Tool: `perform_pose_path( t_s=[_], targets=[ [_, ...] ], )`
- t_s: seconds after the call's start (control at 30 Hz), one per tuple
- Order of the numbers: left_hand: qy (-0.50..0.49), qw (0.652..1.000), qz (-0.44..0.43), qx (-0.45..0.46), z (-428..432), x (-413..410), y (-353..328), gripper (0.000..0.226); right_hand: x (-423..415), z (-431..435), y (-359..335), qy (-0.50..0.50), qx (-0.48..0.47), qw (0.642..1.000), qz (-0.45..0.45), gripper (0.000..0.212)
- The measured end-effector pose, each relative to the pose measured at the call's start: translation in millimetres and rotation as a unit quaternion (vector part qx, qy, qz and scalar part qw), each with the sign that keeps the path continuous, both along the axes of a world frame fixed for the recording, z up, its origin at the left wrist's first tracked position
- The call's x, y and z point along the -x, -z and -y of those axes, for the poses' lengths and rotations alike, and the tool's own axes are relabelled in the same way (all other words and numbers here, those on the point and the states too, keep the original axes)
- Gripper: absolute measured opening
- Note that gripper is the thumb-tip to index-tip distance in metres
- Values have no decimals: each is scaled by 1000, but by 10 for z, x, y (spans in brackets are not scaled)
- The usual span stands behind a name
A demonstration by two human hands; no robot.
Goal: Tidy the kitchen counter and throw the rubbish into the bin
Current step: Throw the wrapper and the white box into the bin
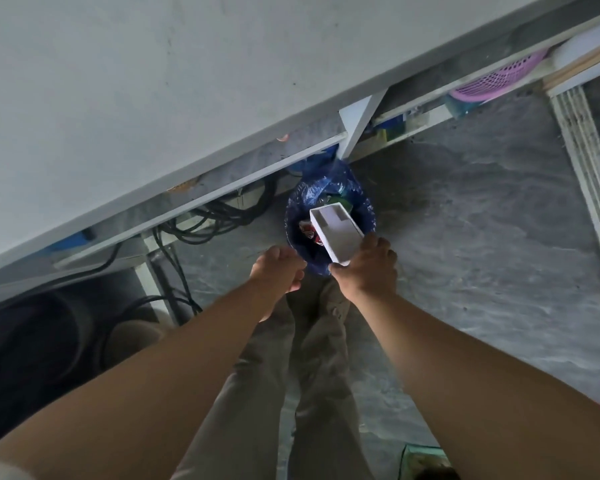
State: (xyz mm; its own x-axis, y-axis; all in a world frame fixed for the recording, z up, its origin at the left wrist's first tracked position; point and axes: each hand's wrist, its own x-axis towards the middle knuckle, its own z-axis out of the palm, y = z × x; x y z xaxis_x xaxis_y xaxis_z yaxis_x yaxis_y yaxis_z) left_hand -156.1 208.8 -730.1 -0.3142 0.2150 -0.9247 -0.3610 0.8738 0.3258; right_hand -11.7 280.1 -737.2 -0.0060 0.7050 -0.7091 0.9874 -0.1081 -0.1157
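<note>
Head view, looking straight down: at far left we see the pale counter (125, 109) edge with dark cables (201, 220) beneath it, then our left hand (278, 271), fingers curled loosely inward and holding nothing we can make out, beside the bin. Further right, our right hand (366, 268) grips the near end of an open white box (336, 233), tilted over the blue-lined bin (329, 216) on the floor. Some wrappers already lie inside; the box is not yet released, and whether the counter is tidy we cannot tell.
</note>
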Motion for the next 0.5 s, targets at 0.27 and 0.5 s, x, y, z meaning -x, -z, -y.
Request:
perform_pose_path(
  t_s=[0.27,0.5],
  targets=[
    [14,1000,-6,15,55,147,-26,19,6,-71,-90,-20,-3,999,-28,59],
    [21,1000,-12,0,19,149,-432,15,41,53,-456,-48,12,998,-49,59]
  ],
)
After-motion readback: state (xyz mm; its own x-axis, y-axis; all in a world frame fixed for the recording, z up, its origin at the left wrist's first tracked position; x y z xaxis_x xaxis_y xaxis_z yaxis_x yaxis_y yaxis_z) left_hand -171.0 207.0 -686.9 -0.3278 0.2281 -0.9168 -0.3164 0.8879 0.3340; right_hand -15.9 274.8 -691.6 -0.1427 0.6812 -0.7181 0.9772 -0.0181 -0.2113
